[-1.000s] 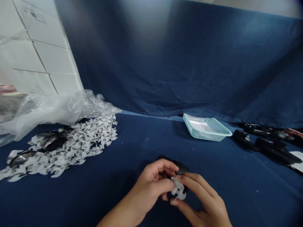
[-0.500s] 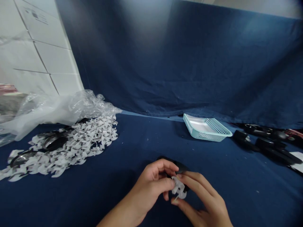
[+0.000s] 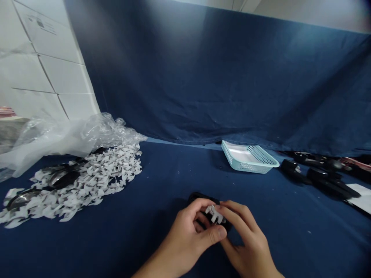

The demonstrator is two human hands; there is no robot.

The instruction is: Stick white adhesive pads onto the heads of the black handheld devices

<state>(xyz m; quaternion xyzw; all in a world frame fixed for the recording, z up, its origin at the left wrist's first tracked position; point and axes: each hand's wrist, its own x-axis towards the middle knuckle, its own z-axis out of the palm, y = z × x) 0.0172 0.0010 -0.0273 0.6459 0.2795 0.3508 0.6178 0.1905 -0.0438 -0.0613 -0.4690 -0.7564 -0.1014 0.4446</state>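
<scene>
Near the front middle, my left hand [image 3: 188, 235] is closed around a black plastic part [image 3: 197, 196], its thumb on the near side. Against that part sits a small white plastic piece [image 3: 215, 214] with short prongs. My right hand [image 3: 251, 237] comes in from the other side, its index finger touching the white piece and its thumb underneath, by the black part. The fingers hide most of the black part. Whether the white piece is seated in it, I cannot tell.
A heap of white plastic pieces [image 3: 107, 173] lies at left with dark shiny parts among it, below clear plastic wrap [image 3: 101, 133]. A light-green basket [image 3: 252, 166] stands at back right. Several black parts [image 3: 330, 183] lie at far right. A blue curtain [image 3: 203, 85] hangs behind.
The white piece has turned and now lies closer against the black part. My left thumb has moved down and right, and my right fingers have closed in. The view has shifted slightly.
</scene>
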